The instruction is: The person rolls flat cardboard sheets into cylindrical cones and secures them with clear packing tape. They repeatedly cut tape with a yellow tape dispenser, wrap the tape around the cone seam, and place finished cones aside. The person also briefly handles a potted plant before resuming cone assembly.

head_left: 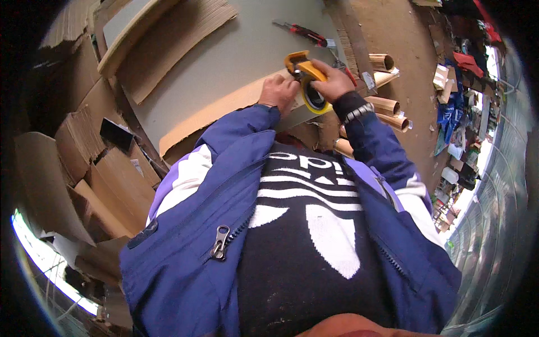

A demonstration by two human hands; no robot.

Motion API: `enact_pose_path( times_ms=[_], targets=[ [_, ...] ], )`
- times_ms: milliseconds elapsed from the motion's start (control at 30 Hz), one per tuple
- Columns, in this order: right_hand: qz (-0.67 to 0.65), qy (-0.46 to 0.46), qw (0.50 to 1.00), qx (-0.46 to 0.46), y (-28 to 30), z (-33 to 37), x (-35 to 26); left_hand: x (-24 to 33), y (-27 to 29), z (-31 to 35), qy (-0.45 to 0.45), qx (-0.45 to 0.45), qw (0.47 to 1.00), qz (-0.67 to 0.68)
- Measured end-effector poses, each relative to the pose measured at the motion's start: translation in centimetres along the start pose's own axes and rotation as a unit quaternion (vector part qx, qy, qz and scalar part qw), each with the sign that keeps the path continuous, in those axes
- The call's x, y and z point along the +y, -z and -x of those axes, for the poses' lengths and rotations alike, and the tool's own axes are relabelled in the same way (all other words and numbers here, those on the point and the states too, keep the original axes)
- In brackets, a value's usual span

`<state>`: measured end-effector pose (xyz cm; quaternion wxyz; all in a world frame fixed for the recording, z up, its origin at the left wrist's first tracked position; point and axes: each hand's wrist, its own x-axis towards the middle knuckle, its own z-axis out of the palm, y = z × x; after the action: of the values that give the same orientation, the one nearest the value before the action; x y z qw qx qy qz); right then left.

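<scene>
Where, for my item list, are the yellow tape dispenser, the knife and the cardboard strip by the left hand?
Yellow tape dispenser (310,69): head view, its yellow frame.
Knife (307,35): head view, its handle.
Cardboard strip (211,118): head view, its upper face.

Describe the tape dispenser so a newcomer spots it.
Start at the grey work surface, upper middle. Near its right side, the right hand grips the tape dispenser, beside the left hand. Its yellow body and round tape roll set it apart from the red-and-black cutter lying farther away.

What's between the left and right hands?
The yellow tape dispenser, held in the right hand, lies between it and the left hand; head view shows it.
</scene>
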<state>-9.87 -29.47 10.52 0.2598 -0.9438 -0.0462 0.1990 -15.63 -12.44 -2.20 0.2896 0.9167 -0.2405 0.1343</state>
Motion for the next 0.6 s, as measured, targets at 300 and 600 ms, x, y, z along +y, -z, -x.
enact_pose_path(
  times_ms=[300,600],
  targets=[
    [-0.014,0.054,0.996,0.068,-1.0,8.6,3.0,-0.2,1.2,-0.6,0.05,-0.035,0.998,-0.003],
    [0.024,0.071,0.995,0.066,-4.3,10.7,7.4,2.7,3.3,-1.2,0.163,-0.05,0.982,0.081]
  ],
)
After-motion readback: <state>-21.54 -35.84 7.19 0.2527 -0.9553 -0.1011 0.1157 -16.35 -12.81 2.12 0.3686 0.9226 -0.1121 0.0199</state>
